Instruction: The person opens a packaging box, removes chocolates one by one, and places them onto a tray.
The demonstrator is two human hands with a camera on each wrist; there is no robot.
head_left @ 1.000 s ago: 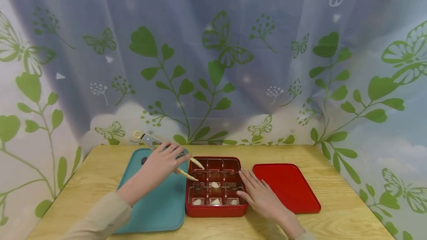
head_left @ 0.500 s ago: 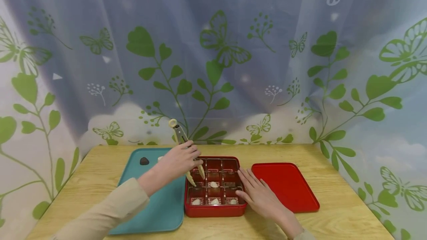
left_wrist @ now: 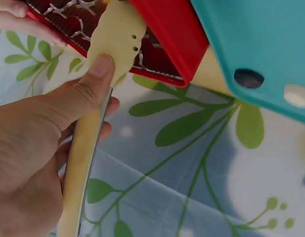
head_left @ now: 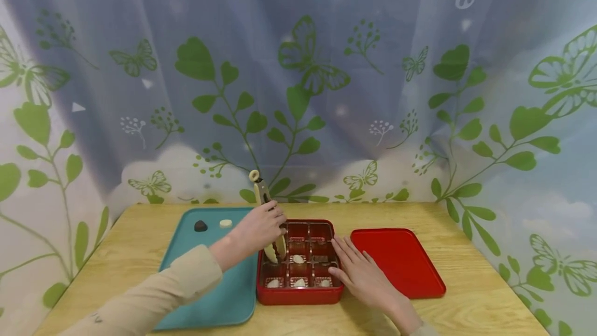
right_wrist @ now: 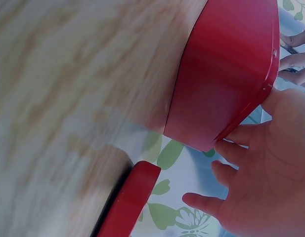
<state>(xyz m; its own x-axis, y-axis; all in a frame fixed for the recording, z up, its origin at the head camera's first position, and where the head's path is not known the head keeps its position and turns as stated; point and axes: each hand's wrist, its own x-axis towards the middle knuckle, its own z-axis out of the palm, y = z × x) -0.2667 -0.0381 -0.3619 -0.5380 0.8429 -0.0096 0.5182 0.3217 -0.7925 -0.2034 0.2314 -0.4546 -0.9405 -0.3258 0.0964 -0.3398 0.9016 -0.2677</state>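
My left hand grips a pair of tongs with cream heads and metal arms. Their tips point down into a left-column compartment of the red box, close together; I cannot tell whether they pinch anything. The left wrist view shows the thumb pressed along one tong head. White pieces that look like chocolates sit in several compartments, and a dark piece lies in a right-hand one. My right hand rests its fingers, straight, against the box's right rim.
Left of the box lies a teal tray, with a dark chocolate-like piece and a round white piece near its back edge. A red lid lies to the right. Behind the wooden table hangs a patterned curtain.
My left hand has moved right, swinging the tongs more upright, and their tips have closed together inside the box. The tray's white piece has come into view. My right hand keeps its place.
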